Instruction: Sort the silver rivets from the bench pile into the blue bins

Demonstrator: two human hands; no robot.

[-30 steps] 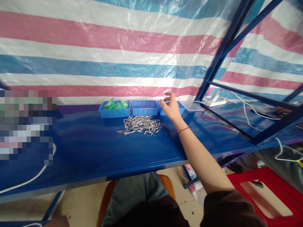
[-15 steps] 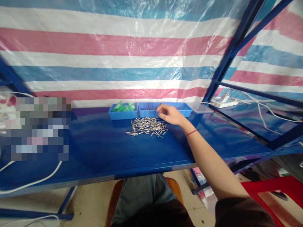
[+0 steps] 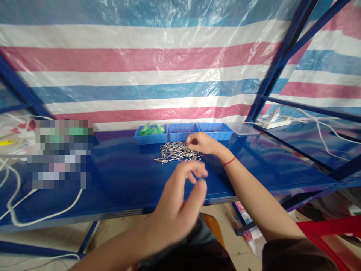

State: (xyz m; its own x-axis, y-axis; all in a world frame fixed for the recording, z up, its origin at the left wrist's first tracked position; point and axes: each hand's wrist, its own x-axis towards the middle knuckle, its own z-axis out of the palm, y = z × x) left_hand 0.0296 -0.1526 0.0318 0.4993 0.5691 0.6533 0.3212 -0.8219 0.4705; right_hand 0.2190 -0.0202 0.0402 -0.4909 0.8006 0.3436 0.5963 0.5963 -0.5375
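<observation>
A pile of silver pop rivets point(image 3: 175, 151) lies on the blue tabletop point(image 3: 121, 177). My right hand point(image 3: 205, 143) is at the pile's right edge, just in front of the bins. Its thumb and index finger are curled together; anything between the tips is too small to make out. Closer to me, my left hand point(image 3: 173, 205) hovers over the table's front edge. Its fingers are bent, the thumb stands apart from them, and nothing shows in between. Behind the pile, the middle blue bin point(image 3: 177, 137) and right blue bin point(image 3: 220, 136) hold a few small metal pieces.
The left blue bin point(image 3: 150, 140) contains green plastic packets point(image 3: 152, 130). A clear plastic lid point(image 3: 244, 129) lies beside the right bin. White cables point(image 3: 56, 214) run across the left side, near a blurred-out area. A white power strip point(image 3: 273, 122) sits behind the right frame post.
My left hand has come into view from below. My right hand has lowered from the bins to the rivet pile. The view has shifted slightly.
</observation>
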